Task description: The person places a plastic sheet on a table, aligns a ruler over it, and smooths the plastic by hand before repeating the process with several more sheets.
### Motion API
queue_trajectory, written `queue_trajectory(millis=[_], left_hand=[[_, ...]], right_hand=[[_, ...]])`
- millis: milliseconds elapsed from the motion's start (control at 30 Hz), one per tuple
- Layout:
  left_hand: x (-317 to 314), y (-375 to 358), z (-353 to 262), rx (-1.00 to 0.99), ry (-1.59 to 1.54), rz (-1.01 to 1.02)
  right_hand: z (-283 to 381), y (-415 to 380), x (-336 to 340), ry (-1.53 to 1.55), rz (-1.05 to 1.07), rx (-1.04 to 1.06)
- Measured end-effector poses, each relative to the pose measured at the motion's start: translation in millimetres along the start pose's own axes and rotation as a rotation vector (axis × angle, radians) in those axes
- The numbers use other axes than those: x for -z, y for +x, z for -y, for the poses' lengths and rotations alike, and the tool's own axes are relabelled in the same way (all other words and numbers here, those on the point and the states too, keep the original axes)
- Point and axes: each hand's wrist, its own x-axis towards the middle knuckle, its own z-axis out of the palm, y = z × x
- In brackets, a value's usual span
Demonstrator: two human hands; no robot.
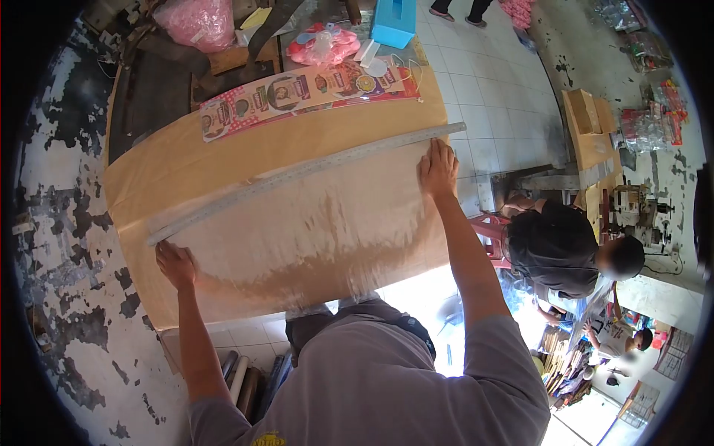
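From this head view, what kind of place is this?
Likely a small packaging or print workshop: a brown board sheet under clear film with a long metal ruler across it, printed label strips, bagged goods along the tiled floor.

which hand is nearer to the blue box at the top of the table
Right. The right hand presses the far end of the long metal ruler, below the blue rectangular box. The left hand sits at the ruler's opposite end, much farther away.

Glossy clear plastic film (312, 230) over matt brown paper (186, 160), dull metal ruler (305, 172).
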Motion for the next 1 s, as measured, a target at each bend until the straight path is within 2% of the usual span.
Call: queue_trajectory(millis=[100,233,367,467,567,667,1000], left_hand=[[-15.3,-1.0,-9.0,0.051,-0.030,-0.075],[-11.3,-4.1,-26.8,0.149,-0.047,-0.033],[-5.4,-8.4,-30.5,0.196,0.016,0.058],[-4.8,-9.1,-29.7,0.208,0.032,0.077],[-8.1,-8.1,-29.7,0.205,0.045,0.080],[-8.5,-8.0,-27.6,0.207,0.052,0.086],[-1.7,-6.2,-28.6,0.188,0.034,0.097]], right_hand=[[-16.1,-6.2,-8.2,-0.044,0.079,0.033],[-20.4,-2.8,1.9,-0.025,0.201,0.036],[-30.5,-6.0,8.5,-0.160,0.141,0.166],[0.2,-46.5,36.5,-0.163,0.172,0.165],[23.5,-111.4,42.3,0.056,0.261,0.124],[6.5,-124.4,46.3,0.060,0.256,0.011],[-23.7,-121.4,48.6,0.070,0.287,0.048]])
